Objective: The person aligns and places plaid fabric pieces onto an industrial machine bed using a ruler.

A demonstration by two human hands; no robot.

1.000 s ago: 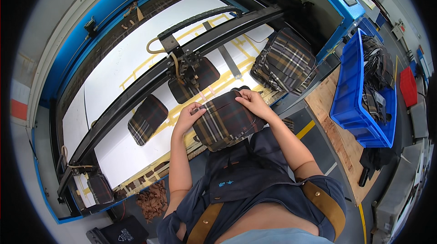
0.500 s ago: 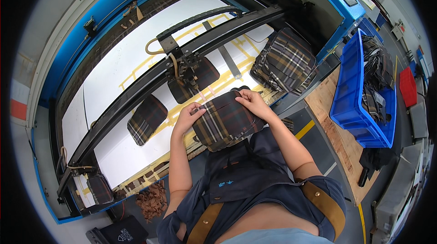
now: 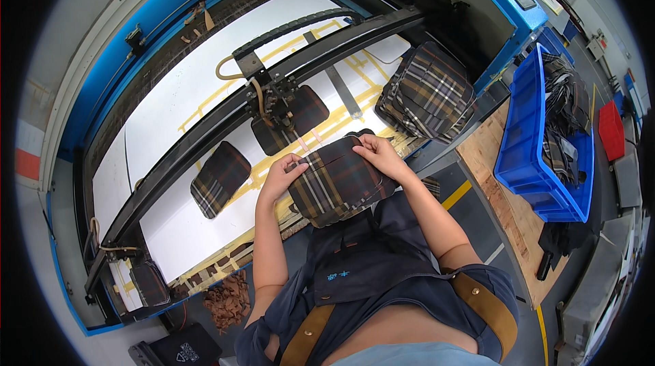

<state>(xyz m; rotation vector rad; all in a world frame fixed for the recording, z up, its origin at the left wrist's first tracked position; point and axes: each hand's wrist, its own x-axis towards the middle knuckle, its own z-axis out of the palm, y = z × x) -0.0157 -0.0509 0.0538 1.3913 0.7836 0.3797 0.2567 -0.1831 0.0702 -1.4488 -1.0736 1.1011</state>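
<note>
My left hand (image 3: 285, 176) pinches the upper left edge of a plaid padded fabric piece (image 3: 329, 188), while my right hand (image 3: 375, 154) pinches its upper right edge; it is held at the front of the flatbed machine. Behind it, a plaid piece (image 3: 308, 110) lies partly under the black machine head (image 3: 266, 110). Another plaid piece (image 3: 217, 178) lies to the left on the white, yellow-taped bed (image 3: 160, 216). A stack of plaid pieces (image 3: 426, 93) rests at the right end, and one more piece (image 3: 149, 283) lies at the lower left.
A black gantry (image 3: 191, 137) spans the bed. At the right, a blue crate (image 3: 518, 175) of fabric pieces stands on a plywood table (image 3: 491, 216), with a red bin (image 3: 612, 130) beyond. Brown scraps (image 3: 224, 301) lie on the floor below the bed.
The machine head has shifted slightly left along the gantry. My hands and the fabric piece have not visibly moved.
</note>
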